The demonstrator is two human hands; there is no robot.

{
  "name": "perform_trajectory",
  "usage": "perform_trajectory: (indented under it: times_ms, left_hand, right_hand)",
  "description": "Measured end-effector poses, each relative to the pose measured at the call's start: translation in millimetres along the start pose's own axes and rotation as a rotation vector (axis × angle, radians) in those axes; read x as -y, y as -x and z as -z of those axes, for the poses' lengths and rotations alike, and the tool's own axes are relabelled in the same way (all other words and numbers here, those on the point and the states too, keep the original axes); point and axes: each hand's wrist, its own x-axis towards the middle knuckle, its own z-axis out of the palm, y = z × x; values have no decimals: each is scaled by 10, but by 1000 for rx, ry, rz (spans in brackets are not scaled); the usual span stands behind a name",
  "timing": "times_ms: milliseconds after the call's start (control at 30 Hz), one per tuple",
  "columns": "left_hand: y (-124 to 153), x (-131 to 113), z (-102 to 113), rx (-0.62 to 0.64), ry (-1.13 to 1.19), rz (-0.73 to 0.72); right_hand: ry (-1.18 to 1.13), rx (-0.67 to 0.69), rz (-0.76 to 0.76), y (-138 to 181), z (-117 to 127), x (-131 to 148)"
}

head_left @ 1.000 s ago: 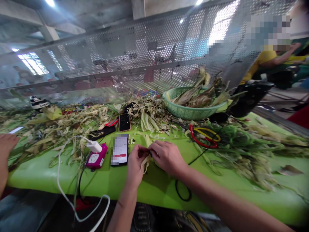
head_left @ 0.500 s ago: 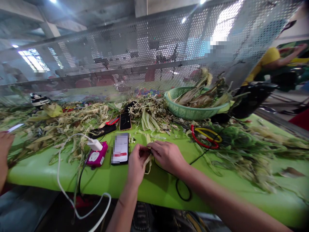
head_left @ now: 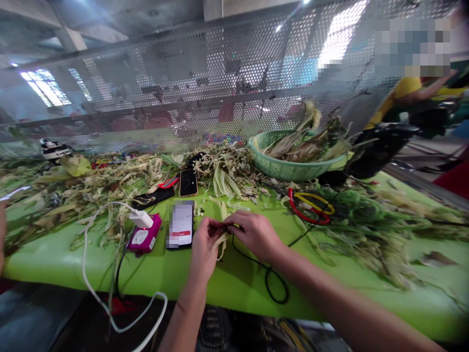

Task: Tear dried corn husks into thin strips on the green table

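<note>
Pinching one pale strip [head_left: 220, 243], one black cord [head_left: 277, 301], two hands [head_left: 204, 244] [head_left: 254, 235] together, one basket [head_left: 293, 169] beyond

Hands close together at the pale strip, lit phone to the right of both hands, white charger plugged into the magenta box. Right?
One thing off: the lit phone is to the left of both hands, as the head view shows. The left hand and right hand are close together at the pale strip, and the white charger is plugged into the magenta box.

On the lit phone screen [head_left: 186, 225] stands a small number [head_left: 189, 216], which seems to be 47, above a red button [head_left: 181, 233] too blurred for reading.
</note>
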Motion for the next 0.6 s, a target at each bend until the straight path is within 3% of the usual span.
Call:
perform_trajectory:
  times_ms: [300,600]
  left_hand:
    - [9,-23,-50,1,12,-13]
    - [-8,33,-37,-27,-50,-4]
  right_hand:
    - [312,-11,79,17,-60,47]
    - [253,-87,125,29,-128,21]
